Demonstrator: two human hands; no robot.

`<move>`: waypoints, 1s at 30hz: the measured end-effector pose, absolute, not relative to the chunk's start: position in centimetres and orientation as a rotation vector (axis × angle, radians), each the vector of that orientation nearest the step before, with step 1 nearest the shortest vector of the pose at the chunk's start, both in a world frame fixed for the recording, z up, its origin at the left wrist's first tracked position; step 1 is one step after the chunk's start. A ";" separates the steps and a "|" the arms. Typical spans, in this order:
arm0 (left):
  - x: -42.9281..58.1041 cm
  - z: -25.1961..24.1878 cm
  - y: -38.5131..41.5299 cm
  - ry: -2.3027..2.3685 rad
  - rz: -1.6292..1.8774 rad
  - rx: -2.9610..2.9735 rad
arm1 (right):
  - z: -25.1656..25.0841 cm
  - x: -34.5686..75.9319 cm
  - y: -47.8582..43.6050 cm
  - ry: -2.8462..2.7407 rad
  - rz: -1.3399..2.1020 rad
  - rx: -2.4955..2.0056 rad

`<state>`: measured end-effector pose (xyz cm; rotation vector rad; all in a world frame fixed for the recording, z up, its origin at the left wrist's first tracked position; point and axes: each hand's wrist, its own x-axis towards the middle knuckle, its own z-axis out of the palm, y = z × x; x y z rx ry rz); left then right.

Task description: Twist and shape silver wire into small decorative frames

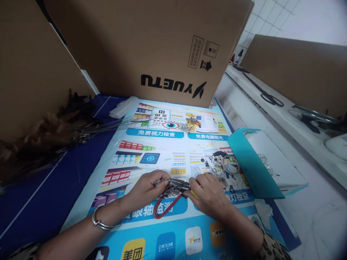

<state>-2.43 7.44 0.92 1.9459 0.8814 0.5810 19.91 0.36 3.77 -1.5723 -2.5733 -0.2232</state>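
Observation:
Near the front of the printed sheet, my left hand (151, 187) pinches a small piece of thin metal wire (162, 180) between thumb and fingers. My right hand (210, 193) is closed around pliers (182, 185) whose yellow grip shows by the thumb. Their dark jaws point left and meet the wire at my left fingertips. Just below the jaws, a red tool handle (168, 208) curves over the sheet; I cannot tell which tool it belongs to. Small metal bits (170, 193) lie beneath my hands, partly hidden.
Tangled wire pieces (217, 168) lie right of centre, with another small heap (187, 126) farther back. A teal-edged open box (255, 168) holds more wire. Feathery brown stems (54, 133) lie left. A large carton (151, 47) stands behind; scissors (268, 97) rest on the right ledge.

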 end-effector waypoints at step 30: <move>-2.4 0.9 7.5 0.875 0.584 1.973 | 4.3 19.9 0.5 -2.591 -0.195 -1.583</move>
